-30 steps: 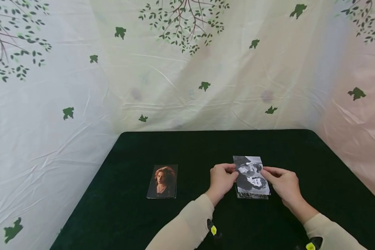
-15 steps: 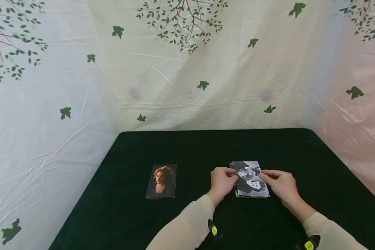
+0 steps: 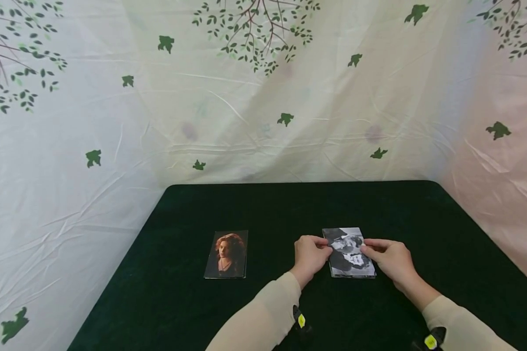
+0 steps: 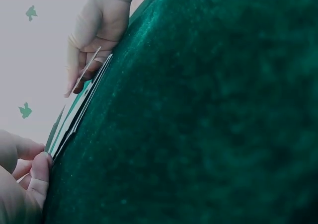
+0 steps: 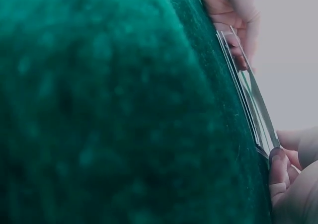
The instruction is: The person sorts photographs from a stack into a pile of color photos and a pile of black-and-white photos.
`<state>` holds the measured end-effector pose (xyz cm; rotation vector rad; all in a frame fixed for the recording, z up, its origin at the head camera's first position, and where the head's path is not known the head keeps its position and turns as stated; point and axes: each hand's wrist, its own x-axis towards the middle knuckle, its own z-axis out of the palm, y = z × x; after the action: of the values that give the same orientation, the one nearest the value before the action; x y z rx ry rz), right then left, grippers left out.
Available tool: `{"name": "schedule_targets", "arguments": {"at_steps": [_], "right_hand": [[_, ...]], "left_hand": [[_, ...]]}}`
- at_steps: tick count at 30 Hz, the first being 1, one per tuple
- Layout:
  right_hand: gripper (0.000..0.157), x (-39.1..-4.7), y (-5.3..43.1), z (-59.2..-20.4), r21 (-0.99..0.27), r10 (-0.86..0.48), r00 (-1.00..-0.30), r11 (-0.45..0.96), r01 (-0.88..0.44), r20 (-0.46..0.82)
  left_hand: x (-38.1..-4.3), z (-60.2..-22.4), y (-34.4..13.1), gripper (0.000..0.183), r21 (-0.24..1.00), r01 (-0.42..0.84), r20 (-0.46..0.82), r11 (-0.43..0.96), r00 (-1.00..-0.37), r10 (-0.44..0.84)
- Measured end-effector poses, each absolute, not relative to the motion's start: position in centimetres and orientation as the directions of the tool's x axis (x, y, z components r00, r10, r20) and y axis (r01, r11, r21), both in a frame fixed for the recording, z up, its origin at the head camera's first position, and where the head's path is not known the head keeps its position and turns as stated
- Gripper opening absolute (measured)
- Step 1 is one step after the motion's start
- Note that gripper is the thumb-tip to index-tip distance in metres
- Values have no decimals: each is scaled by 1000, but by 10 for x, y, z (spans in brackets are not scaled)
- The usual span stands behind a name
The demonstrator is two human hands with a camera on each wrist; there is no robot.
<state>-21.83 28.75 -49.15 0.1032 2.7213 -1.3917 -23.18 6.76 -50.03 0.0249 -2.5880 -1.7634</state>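
In the head view, a black-and-white photo card (image 3: 348,253) lies over a small stack of cards (image 3: 353,277) on the dark green cloth, right of centre. My left hand (image 3: 309,257) pinches the card's left edge between thumb and fingers. Its right edge is pinched by my right hand (image 3: 393,263). From the side, in the right wrist view, the top card (image 5: 262,105) slopes a little above the stack (image 5: 237,85), with a narrow gap between them. The left wrist view also shows the card (image 4: 58,127) held at both edges.
Farther left on the green-covered table (image 3: 281,209) lies another card (image 3: 226,256) with a dark colour portrait, apparently on a thin pile. A pale curtain (image 3: 246,126) printed with leaves and branches hangs behind the table's back edge.
The black-and-white card has come down and toward me, then slightly left, so it now lines up with the stack beneath. Both hands moved with it, keeping their pinch. The portrait card stays put.
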Motion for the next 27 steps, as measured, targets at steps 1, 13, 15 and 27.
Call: {"name": "schedule_targets", "arguments": {"at_steps": [1, 13, 15, 27], "right_hand": [[50, -219, 287, -492, -804, 23, -994, 587, 98, -104], [43, -218, 280, -494, -766, 41, -995, 636, 95, -89], [42, -219, 280, -494, -757, 45, -996, 647, 92, -83], [38, -221, 277, -494, -723, 38, -997, 687, 79, -73]], "left_hand": [[-232, -500, 68, 13, 930, -3, 4, 369, -1000, -18], [-230, -501, 69, 11, 906, 15, 30, 424, -999, -29], [-230, -501, 69, 11, 896, 29, 43, 443, -999, -23], [-231, -501, 72, 10, 864, 31, 56, 503, -998, -34]]}}
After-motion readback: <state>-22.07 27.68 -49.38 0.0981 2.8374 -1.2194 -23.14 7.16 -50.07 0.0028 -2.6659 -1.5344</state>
